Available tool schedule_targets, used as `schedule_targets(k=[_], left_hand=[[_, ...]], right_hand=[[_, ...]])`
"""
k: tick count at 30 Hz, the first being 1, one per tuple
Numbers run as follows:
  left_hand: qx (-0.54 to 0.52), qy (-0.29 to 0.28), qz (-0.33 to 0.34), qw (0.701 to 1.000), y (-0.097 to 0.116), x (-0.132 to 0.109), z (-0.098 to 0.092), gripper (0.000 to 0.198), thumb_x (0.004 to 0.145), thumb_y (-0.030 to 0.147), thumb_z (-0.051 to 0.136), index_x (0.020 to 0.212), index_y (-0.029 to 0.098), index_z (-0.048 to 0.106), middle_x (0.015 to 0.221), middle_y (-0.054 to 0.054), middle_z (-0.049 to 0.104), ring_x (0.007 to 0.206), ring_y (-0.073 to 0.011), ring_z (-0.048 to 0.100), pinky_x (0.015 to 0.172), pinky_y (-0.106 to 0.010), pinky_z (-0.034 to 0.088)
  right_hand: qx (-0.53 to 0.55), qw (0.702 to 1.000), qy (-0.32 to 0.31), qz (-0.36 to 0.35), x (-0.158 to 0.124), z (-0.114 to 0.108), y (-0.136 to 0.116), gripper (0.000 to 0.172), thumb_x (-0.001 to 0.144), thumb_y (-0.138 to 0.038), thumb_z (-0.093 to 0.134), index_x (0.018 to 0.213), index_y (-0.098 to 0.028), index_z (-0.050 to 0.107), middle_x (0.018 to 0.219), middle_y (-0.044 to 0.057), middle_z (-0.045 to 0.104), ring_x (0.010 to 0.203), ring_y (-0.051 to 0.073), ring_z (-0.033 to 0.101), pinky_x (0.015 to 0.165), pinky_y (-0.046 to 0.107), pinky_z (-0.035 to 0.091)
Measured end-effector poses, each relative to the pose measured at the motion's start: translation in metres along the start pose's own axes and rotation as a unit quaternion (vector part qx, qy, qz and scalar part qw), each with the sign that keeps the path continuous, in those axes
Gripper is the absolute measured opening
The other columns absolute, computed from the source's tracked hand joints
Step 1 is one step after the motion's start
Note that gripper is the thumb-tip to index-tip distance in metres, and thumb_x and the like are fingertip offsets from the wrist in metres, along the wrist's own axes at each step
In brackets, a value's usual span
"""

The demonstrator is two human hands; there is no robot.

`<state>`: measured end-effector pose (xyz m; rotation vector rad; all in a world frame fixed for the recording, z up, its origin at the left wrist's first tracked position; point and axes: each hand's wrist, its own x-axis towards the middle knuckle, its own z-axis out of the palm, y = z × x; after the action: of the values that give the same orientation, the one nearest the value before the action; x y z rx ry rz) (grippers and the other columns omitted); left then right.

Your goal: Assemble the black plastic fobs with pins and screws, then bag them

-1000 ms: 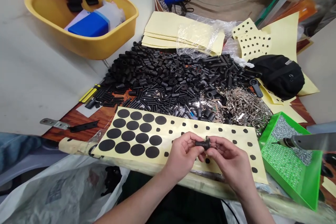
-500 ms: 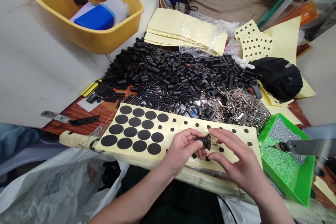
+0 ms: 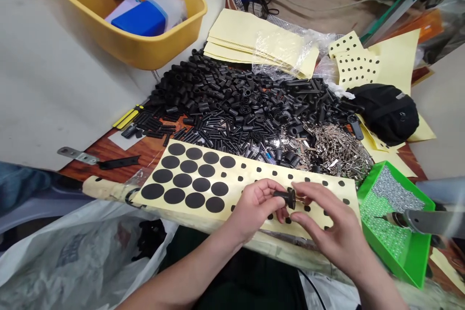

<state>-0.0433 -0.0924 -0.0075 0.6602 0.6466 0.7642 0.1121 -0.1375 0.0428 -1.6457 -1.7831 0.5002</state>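
Observation:
My left hand (image 3: 256, 208) is closed round a small black plastic part (image 3: 286, 196) with a flared end, held over a yellow sheet (image 3: 250, 189) that carries large and small black round stickers. My right hand (image 3: 327, 225) pinches at the part's flared end with thumb and fingertips, where a small metal piece seems to stick out. Just beyond the sheet lie a big heap of black plastic parts (image 3: 240, 104) and a pile of small silvery metal pieces (image 3: 334, 147).
A green tray (image 3: 395, 225) of tiny screws stands at the right, with a grey power screwdriver (image 3: 425, 220) over it. A yellow tub (image 3: 134, 9) sits far left, a black pouch (image 3: 387, 111) far right, plain yellow sheets (image 3: 254, 43) behind, a white plastic bag (image 3: 80, 256) below left.
My view has shifted a little. The right hand's fingers have come off the part's middle and now pinch at its flared end. The left hand keeps its hold.

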Motion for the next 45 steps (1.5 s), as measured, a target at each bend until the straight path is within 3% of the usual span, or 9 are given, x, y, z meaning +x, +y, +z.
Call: schedule_targets(k=[6,11,14,20,24,27,33,40,45], left_hand=[[0.031,-0.005,0.012,0.999,-0.002,-0.001,-0.001,0.015,0.07,0.015,0.065,0.083,0.012,0.06,0.062,-0.001,0.063,0.053,-0.0116,0.059,0.057,-0.025,0.049],[0.002,-0.004,0.005,1.0,-0.003,0.001,-0.003,0.015,0.072,0.018,0.064,0.085,0.011,0.059,0.059,-0.002,0.064,0.049,-0.0117,0.058,0.054,-0.025,0.048],[0.004,-0.004,0.008,1.0,-0.003,0.0,-0.002,0.014,0.07,0.015,0.064,0.083,0.011,0.059,0.061,0.0,0.063,0.049,-0.01,0.057,0.054,-0.024,0.048],[0.016,-0.004,0.014,1.0,-0.004,0.001,-0.002,0.016,0.068,0.015,0.065,0.083,0.011,0.059,0.062,-0.001,0.063,0.051,-0.0115,0.059,0.054,-0.024,0.048],[-0.012,-0.007,0.001,1.0,-0.004,0.003,-0.004,0.018,0.071,0.02,0.065,0.085,0.011,0.059,0.059,-0.003,0.064,0.049,-0.012,0.058,0.052,-0.025,0.047],[-0.01,-0.015,0.0,1.0,-0.003,0.002,-0.004,0.017,0.07,0.018,0.065,0.084,0.011,0.059,0.059,-0.001,0.063,0.048,-0.0107,0.057,0.052,-0.024,0.048],[0.026,-0.007,0.016,1.0,-0.005,0.001,-0.002,0.015,0.069,0.013,0.064,0.083,0.011,0.06,0.061,-0.001,0.063,0.051,-0.0111,0.058,0.053,-0.024,0.048],[0.0,-0.016,0.0,1.0,-0.004,0.002,-0.003,0.016,0.07,0.017,0.064,0.085,0.012,0.059,0.06,-0.001,0.063,0.048,-0.011,0.057,0.052,-0.025,0.048],[0.027,-0.013,0.023,0.999,-0.006,0.002,-0.002,0.013,0.069,0.015,0.063,0.082,0.012,0.06,0.062,0.0,0.061,0.049,-0.0092,0.055,0.051,-0.023,0.047]], right_hand=[[0.017,0.976,-0.085,0.201,-0.005,0.009,0.005,0.054,0.088,-0.059,0.042,0.058,-0.017,0.059,0.047,0.001,0.055,0.041,0.012,0.049,0.038,0.023,0.039],[-0.038,0.999,0.017,0.018,-0.006,-0.007,0.005,0.044,0.081,-0.046,0.062,0.116,-0.019,0.061,0.094,0.009,0.069,0.075,0.019,0.065,0.067,0.031,0.055],[-0.034,0.998,-0.007,-0.051,-0.004,0.0,0.0,0.032,0.081,-0.033,0.066,0.111,-0.022,0.064,0.101,0.009,0.068,0.087,0.02,0.065,0.077,0.032,0.054],[0.046,0.978,-0.066,0.194,0.001,0.01,0.004,0.048,0.088,-0.055,0.046,0.069,-0.016,0.065,0.053,0.004,0.061,0.045,0.014,0.055,0.041,0.025,0.045],[-0.001,0.999,-0.019,0.044,-0.002,-0.004,0.007,0.045,0.082,-0.047,0.06,0.117,-0.019,0.063,0.102,0.012,0.07,0.084,0.022,0.067,0.07,0.033,0.056],[-0.022,0.999,-0.027,-0.043,-0.005,-0.003,0.004,0.036,0.079,-0.034,0.068,0.113,-0.023,0.065,0.108,0.01,0.068,0.096,0.022,0.064,0.081,0.036,0.054],[0.069,0.973,-0.081,0.204,-0.002,0.011,0.005,0.045,0.087,-0.053,0.049,0.065,-0.016,0.062,0.049,0.002,0.058,0.041,0.012,0.051,0.038,0.023,0.041],[-0.025,0.997,-0.036,-0.069,-0.006,-0.003,0.008,0.04,0.08,-0.028,0.068,0.119,-0.026,0.062,0.116,0.009,0.066,0.103,0.023,0.063,0.087,0.037,0.053],[0.085,0.981,-0.072,0.161,-0.002,0.012,0.0,0.028,0.081,-0.043,0.063,0.08,-0.016,0.067,0.067,0.006,0.068,0.057,0.016,0.063,0.051,0.026,0.052]])
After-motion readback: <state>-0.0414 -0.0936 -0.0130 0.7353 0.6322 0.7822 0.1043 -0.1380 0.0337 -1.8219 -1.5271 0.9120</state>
